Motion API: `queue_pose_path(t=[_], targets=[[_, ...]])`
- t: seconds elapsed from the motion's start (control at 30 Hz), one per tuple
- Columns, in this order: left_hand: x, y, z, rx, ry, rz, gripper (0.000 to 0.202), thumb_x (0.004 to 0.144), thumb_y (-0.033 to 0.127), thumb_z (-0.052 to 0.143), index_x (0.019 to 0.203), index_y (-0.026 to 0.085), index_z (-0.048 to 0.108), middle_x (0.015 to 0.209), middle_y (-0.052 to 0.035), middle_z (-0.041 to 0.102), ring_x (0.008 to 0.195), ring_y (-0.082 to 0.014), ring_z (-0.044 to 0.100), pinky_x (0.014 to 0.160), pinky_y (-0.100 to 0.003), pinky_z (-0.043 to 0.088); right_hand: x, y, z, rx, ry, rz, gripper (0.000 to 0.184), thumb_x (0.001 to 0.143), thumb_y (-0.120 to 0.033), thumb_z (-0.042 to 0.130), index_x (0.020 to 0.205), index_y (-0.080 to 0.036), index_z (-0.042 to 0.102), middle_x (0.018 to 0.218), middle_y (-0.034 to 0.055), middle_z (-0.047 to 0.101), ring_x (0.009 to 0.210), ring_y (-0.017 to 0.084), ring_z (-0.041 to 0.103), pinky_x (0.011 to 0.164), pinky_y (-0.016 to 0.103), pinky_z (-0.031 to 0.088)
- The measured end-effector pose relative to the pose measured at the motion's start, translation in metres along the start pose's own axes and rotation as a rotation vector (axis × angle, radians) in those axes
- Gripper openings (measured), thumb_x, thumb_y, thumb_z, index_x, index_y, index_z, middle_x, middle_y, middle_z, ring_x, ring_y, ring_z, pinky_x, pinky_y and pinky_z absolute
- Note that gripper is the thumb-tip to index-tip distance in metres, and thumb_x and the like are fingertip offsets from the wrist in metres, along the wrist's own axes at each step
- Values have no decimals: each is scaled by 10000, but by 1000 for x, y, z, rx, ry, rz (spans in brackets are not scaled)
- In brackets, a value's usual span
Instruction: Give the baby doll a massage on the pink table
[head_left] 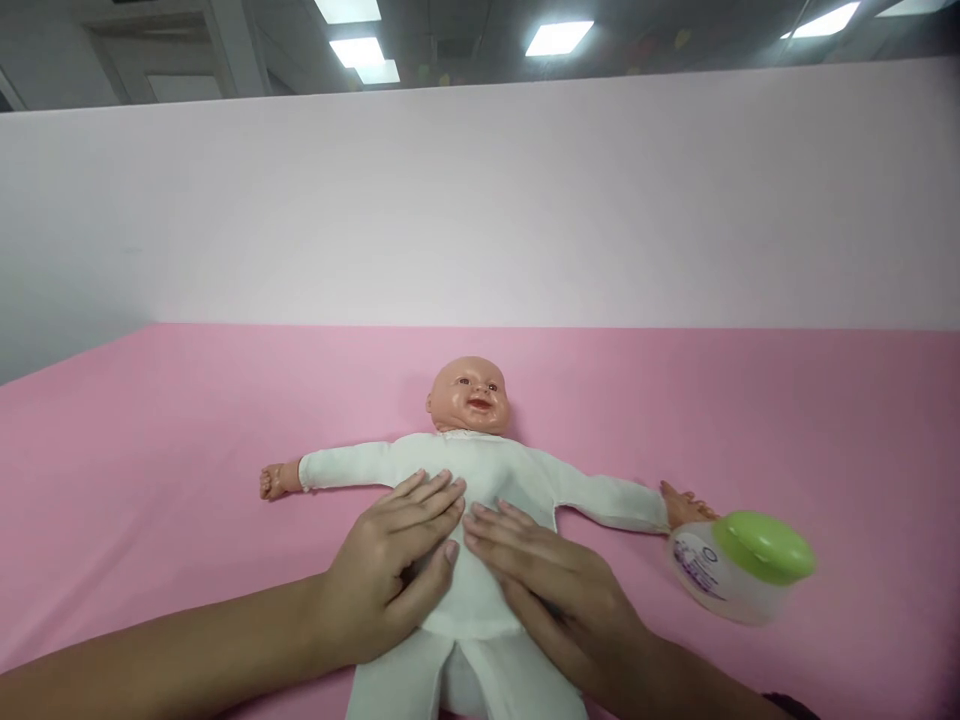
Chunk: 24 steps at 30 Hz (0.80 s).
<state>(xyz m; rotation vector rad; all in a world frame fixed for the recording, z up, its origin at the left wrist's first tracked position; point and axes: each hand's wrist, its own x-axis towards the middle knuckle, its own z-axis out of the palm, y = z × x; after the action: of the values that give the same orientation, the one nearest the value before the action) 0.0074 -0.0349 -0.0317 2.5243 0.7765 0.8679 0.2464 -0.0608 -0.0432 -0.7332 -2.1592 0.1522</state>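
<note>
A baby doll (pixel 480 580) with a cloth body and a hard plastic head lies on its back, arms stretched out to both sides. My left hand (pixel 397 560) rests on the left side of its belly and chest, fingers extended and pointing up toward the middle. On the other side, my right hand (pixel 555 590) lies on the belly with its fingers stretched out. The fingertips of both hands almost meet at the doll's midline. Neither hand grips anything. The doll's lower legs fall outside the view.
A clear bottle with a green cap (pixel 750 565) lies tilted beside the doll's hand at the right. Under everything spreads a pink sheet (pixel 187 420). A white wall panel (pixel 480 200) rises behind it.
</note>
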Motion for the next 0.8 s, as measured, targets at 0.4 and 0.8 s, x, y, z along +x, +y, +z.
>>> queue_pose_path(t=[0.4, 0.8], targets=[[0, -2, 1, 66, 4, -290, 707, 1007, 376, 511, 1621, 264, 180, 1659, -111, 179, 1547, -312, 169, 1238, -595, 246, -2, 2, 1, -178, 58, 263, 599, 971, -292, 584, 1539, -171, 436, 1507, 124, 512, 1427, 278, 465, 1144, 512, 444], [7, -5, -4, 66, -132, -248, 772, 1005, 458, 479, 1631, 236, 86, 1682, -87, 62, 1565, -321, 47, 1247, -612, 187, 2, 6, -3, -191, -173, 289, 665, 1022, -348, 471, 1626, -225, 220, 1637, 89, 280, 1521, 317, 258, 1165, 620, 350]])
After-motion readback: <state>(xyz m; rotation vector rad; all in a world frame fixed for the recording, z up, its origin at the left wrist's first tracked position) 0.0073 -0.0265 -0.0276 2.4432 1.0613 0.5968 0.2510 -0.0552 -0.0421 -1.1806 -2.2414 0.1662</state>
